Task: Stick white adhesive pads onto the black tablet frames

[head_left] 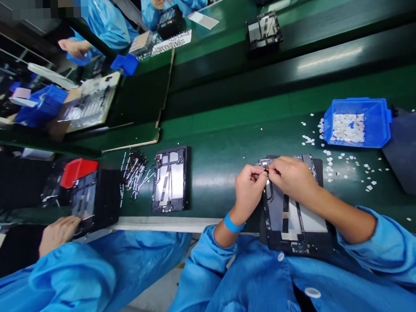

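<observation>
In the head view an opened tablet-like device (pixel 303 223) lies in front of me, its metal plates and dark cables showing. My left hand (pixel 248 191) wears a blue wristband (pixel 233 223) and pinches at the device's upper left corner. From the other side my right hand (pixel 293 177) reaches across the device, with thumb and forefinger closed at the same corner. The fingertips of both hands nearly meet around a tiny dark part, too small and covered to name.
A blue bin (pixel 375 123) of small white pieces stands at the right, with loose white scraps around it. Left of me lie another opened device (pixel 170 179) and a heap of thin strips (pixel 135 175). A co-worker's hand (pixel 59 233) touches stacked devices near a red bin (pixel 79 171).
</observation>
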Demonstrator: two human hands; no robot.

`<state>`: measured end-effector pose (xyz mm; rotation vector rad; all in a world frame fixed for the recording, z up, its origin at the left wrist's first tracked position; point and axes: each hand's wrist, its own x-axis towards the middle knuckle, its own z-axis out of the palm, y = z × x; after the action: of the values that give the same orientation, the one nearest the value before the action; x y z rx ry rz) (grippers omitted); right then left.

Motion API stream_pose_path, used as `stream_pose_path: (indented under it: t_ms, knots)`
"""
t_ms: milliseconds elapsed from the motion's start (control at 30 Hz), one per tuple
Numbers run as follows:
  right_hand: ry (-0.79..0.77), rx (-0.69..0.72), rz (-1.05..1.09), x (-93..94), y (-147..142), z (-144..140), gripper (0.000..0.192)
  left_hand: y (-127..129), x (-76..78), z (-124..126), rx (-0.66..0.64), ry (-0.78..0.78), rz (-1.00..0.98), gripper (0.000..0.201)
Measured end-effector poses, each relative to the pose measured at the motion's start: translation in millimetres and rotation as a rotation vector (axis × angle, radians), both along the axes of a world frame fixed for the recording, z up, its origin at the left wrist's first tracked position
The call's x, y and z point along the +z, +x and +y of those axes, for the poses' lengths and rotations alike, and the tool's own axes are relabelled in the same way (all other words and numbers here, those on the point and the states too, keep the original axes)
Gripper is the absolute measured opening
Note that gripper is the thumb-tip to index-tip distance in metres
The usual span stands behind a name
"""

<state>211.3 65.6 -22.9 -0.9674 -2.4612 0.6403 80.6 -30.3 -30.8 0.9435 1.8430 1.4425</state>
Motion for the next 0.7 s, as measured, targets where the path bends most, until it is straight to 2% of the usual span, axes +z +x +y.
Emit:
stream_pose_path:
  t_ms: [167, 333, 500, 567, 633, 700]
  knots:
    - [-0.142, 0.02, 0.062, 0.3, 3, 6, 0.02, -3, -5.1, 4, 0.009, -0.022, -0.128, 0.006]
    - [-0.078, 0.035, 0.06, -0.9, 8, 3, 0.019, -2, -6.6, 3, 0.023, -0.022, -0.111, 0.005]
    - [-0.042, -0.007, 0.022, -1.2, -4, -3, 0.02, 1, -3.1, 1, 0.002, -0.023, -0.018, 0.004]
    - [-0.062, -0.009, 0.022, 3.5, -1, 5, 0.018, 1, -3.2, 1, -0.004, -0.028, -0.038, 0.005]
    - [-0.08, -0.059, 0.016, 11.8, 16, 25, 0.013, 0, -4.2, 2, 0.001, -0.034, -0.082, 0.006]
    - [-0.051, -0.227, -0.034, 22.2, 47, 53, 0.009, -3, -4.5, 2, 0.004, -0.044, -0.108, 0.005]
